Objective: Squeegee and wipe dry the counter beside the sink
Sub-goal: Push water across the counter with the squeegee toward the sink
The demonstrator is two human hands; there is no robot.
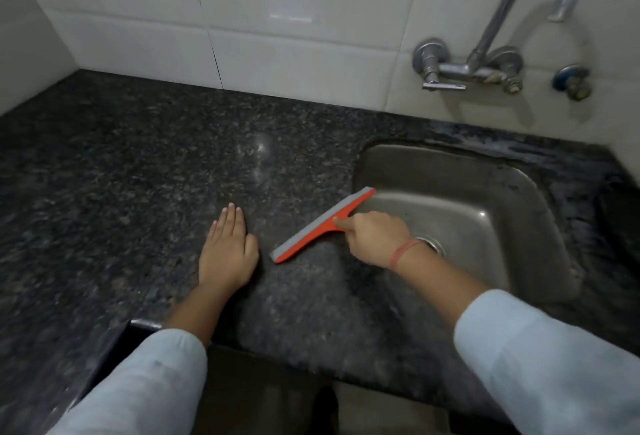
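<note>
Orange squeegee (322, 226) is gripped by the right hand (375, 238) mid-frame, blade on the granite desk (138, 164) beside the sink (450, 171). The left hand (227, 251) is laid flat, fingers straight.

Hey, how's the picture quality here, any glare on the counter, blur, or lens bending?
Head view: dim, even light; a soft glare patch on the counter beyond the left hand and a brighter one on the wall tiles. Head view again: the right sleeve is slightly blurred, the squeegee fairly sharp; wide-angle bending bows the tile rows and the counter's front edge.
</note>
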